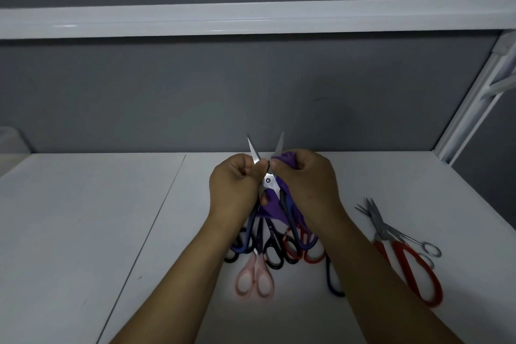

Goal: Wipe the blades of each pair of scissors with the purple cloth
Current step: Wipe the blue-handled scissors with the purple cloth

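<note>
A pair of dark-blue-handled scissors (268, 180) is held up above the table, blades spread in a V that points away from me. My left hand (234, 190) grips it at the left blade, near the pivot. My right hand (306, 183) holds the purple cloth (284, 160) bunched against the right blade, and the rest of the cloth hangs down between my hands. Under my wrists lies a heap of scissors: a pink-handled pair (254, 278), black-handled pairs (275, 251) and a red-handled pair (312, 255), partly hidden by my arms.
On the white table (83, 218), to the right, lie large red-handled scissors (413, 268) and a small all-metal pair (405, 237). A dark handle loop (333, 279) shows beside my right forearm. A grey wall stands behind, a white shelf above, and a white post at the right.
</note>
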